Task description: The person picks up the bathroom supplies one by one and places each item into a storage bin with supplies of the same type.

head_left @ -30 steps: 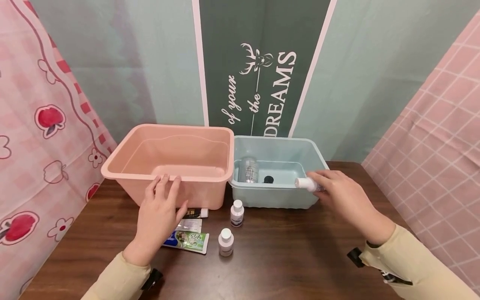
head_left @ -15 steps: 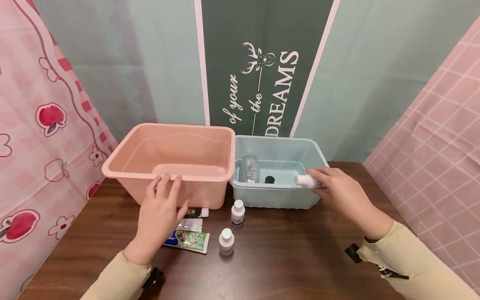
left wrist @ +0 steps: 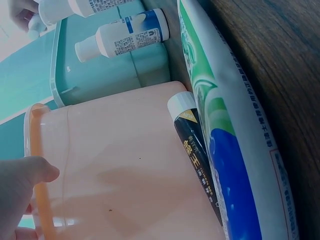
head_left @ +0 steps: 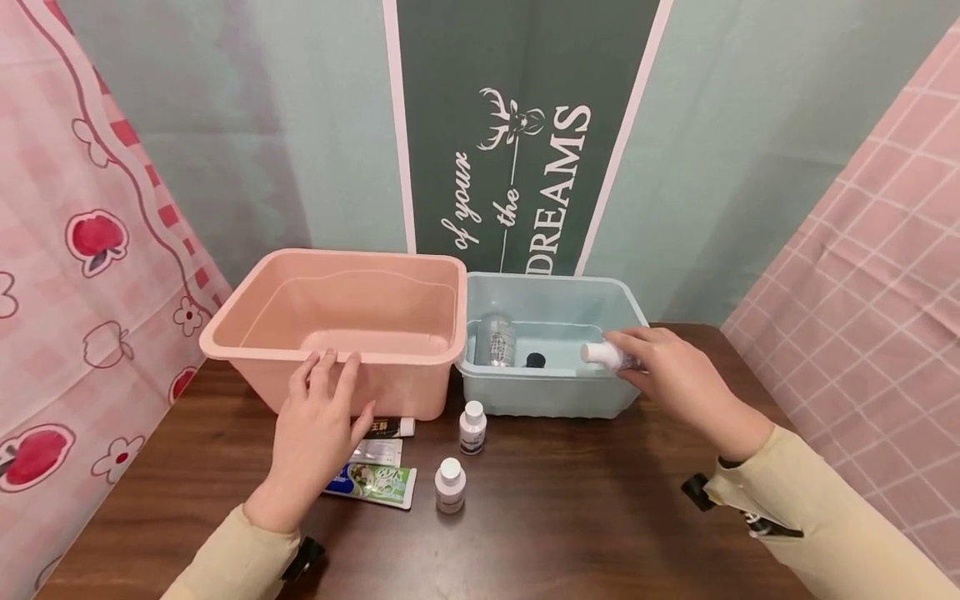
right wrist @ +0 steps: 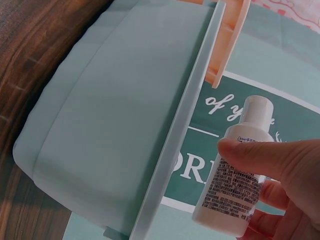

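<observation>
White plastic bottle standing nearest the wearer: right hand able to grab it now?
Probably not: the right hand holds another white plastic bottle near the rim of the light-blue plastic bin. Once freed, likely yes: nothing visible blocks the standing bottle.

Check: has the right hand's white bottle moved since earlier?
Yes: in the head view, the white bottle shifted slightly left and up relative to the blue bin.

Capped white bottle (right wrist: 232, 192), fine dark print, tilted near blue bin (head_left: 551, 396); pink bin (head_left: 408, 387) upright, open-topped, alongside.
</observation>
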`<state>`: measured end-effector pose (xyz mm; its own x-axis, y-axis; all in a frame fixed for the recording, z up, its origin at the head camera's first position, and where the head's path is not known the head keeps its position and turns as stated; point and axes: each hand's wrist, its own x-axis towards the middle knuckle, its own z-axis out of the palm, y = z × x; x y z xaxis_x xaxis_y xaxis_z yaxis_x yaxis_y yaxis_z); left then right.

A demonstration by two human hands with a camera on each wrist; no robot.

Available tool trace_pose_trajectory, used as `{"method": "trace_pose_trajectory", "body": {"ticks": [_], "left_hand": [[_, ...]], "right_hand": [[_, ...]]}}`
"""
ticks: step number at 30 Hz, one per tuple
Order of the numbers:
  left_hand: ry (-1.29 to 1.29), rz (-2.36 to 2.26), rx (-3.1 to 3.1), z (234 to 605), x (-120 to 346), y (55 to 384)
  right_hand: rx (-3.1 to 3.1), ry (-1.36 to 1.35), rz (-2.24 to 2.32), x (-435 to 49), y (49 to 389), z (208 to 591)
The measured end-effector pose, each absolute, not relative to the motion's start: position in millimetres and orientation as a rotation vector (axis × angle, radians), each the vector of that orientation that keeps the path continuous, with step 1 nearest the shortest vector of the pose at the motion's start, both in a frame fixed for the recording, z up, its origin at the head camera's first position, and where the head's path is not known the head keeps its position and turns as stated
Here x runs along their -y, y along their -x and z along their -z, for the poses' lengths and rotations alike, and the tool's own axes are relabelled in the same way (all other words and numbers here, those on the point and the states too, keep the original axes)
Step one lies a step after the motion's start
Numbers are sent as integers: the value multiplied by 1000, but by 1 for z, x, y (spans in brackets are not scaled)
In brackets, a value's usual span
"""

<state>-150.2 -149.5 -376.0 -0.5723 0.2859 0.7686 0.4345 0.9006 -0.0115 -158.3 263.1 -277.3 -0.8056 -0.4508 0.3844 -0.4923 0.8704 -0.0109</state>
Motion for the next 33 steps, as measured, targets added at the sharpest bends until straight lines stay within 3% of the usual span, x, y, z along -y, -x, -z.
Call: {"method": "trace_pose_trajectory", "body": {"ticks": [33], "left_hand": [[531, 209, 2208, 377, 151, 150]], "right_hand": [[2739, -740, -130, -261, 174, 274]]}}
